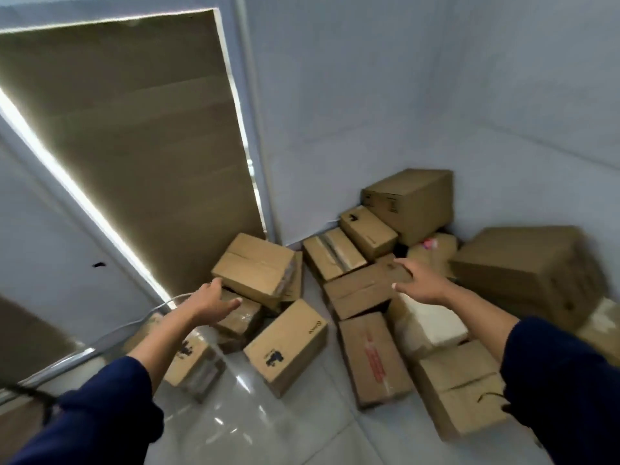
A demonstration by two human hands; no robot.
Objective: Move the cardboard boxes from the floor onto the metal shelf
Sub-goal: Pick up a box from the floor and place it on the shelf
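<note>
Fingers of the left hand and right hand are being extended, released and grasping nothing, above the cardboard boxes being left piled in the floor corner; no shelf is being shown, so nearly all appears left.

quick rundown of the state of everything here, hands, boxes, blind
left hand: open, reaching over the left boxes, holding nothing
right hand: open, fingers spread above the flat box, holding nothing
flat box: closed, lying on the pile
box with red tape: taped shut, on the floor
box with black print: closed, tilted on the floor
big corner box: closed, against the wall
window blind: down, light leaking at its edges
</note>
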